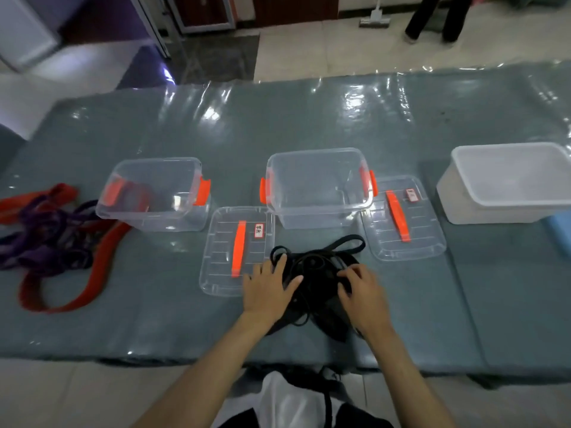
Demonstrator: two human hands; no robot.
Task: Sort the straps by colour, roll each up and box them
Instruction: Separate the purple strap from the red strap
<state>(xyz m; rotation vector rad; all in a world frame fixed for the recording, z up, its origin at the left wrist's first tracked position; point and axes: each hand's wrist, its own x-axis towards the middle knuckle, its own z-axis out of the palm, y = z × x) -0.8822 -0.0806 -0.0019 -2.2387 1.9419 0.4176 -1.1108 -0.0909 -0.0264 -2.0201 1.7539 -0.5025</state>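
at the near table edge, the left hand (268,287) and right hand (360,288) are pressing, fingers spread on the left and curled on the right, into limp black straps (315,270) that are likely snagging unless lifted by one loop.

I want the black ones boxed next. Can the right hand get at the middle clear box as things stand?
Probably yes: the right hand rests on the black straps just in front of the middle clear box, whose top is open, with nothing between.

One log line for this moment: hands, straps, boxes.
left hand: on black straps | right hand: fingers curled on same | red and purple straps: unsorted | middle box: empty
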